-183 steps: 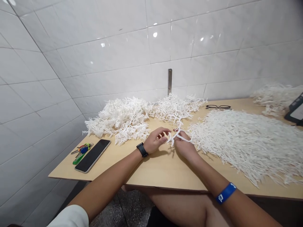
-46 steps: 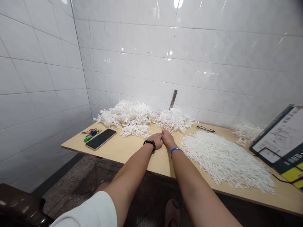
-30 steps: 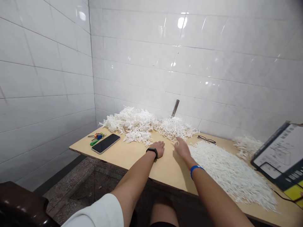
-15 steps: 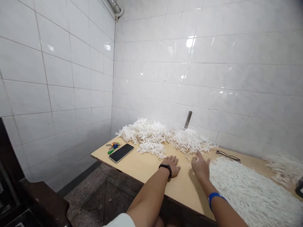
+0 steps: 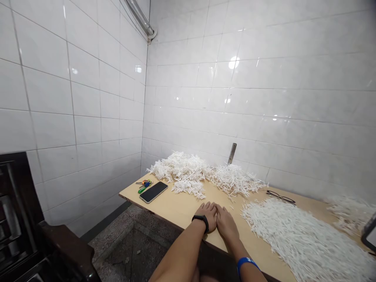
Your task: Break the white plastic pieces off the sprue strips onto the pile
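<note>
My left hand point(image 5: 208, 214), with a black band at the wrist, lies palm down near the front edge of the wooden table point(image 5: 173, 205), its fingers spread a little. Beside it and touching it is my right hand point(image 5: 226, 223), with a blue wristband point(image 5: 246, 263) on that arm; its fingers are pressed together, and whether anything is under them is hidden. Behind the hands are heaps of white branching pieces point(image 5: 188, 168). A wide spread of small white sticks point(image 5: 305, 235) covers the table to the right.
A phone point(image 5: 153, 192) and keys point(image 5: 145, 185) lie on the left end of the table. Glasses point(image 5: 281, 196) rest near the wall, where a metal strip point(image 5: 232, 153) stands upright. A dark wooden chair point(image 5: 64, 250) is at the lower left, and a dark-edged object point(image 5: 370, 234) at the right edge.
My right hand has moved left and down from beside the white sticks, and now rests against my left hand. The camera view has shifted slightly, showing more of the chair.
</note>
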The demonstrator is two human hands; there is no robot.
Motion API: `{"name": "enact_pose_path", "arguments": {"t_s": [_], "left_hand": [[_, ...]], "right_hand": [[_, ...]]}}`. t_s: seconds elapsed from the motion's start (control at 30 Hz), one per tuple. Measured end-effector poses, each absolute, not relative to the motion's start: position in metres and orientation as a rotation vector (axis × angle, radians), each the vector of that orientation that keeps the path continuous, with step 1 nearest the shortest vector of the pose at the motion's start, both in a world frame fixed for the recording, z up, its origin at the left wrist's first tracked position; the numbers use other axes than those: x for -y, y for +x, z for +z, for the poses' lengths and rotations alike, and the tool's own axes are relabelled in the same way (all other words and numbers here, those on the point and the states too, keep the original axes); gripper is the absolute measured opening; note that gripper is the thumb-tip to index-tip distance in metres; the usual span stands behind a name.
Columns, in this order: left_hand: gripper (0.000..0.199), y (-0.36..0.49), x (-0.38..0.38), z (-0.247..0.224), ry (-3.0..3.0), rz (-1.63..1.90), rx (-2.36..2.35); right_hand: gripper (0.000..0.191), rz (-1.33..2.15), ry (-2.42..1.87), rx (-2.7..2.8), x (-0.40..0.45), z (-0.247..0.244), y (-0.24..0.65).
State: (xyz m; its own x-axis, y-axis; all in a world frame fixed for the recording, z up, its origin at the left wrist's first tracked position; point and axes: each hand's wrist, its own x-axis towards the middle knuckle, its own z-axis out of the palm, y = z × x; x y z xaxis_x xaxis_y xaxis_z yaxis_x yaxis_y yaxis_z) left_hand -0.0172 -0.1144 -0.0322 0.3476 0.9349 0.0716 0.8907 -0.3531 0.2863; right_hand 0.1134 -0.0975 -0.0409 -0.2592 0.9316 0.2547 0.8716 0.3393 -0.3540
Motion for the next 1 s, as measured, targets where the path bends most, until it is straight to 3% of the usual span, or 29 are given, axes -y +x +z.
{"name": "enact_pose_path", "arguments": {"t_s": [0.13, 0.3, 0.47, 0.63, 0.77, 1.0], "left_hand": [[0.063, -0.017, 0.127, -0.031, 2.357, 0.391, -1.726], [0.070, -0.019, 0.136, -0.025, 2.247, 0.734, -2.011], [0.060, -0.022, 0.137, -0.025, 2.309, 0.458, -1.832], [0.061, -0.022, 0.136, -0.027, 2.327, 0.589, -1.900], [0.059, -0.022, 0.135, -0.029, 2.316, 0.424, -1.833], [0.051, -0.028, 0.134, -0.023, 2.227, 0.580, -1.725]], "right_hand": [[0.054, 0.038, -1.628, 2.159, 0.105, -0.042, 0.107], [0.058, -0.314, -1.666, 1.993, 0.115, -0.036, 0.100], [0.051, -0.041, -1.731, 2.180, 0.116, -0.035, 0.102], [0.056, -0.221, -1.735, 2.053, 0.118, -0.036, 0.102], [0.051, -0.032, -1.771, 2.187, 0.119, -0.035, 0.103], [0.054, 0.121, -1.729, 2.147, 0.141, -0.032, 0.103]]}}
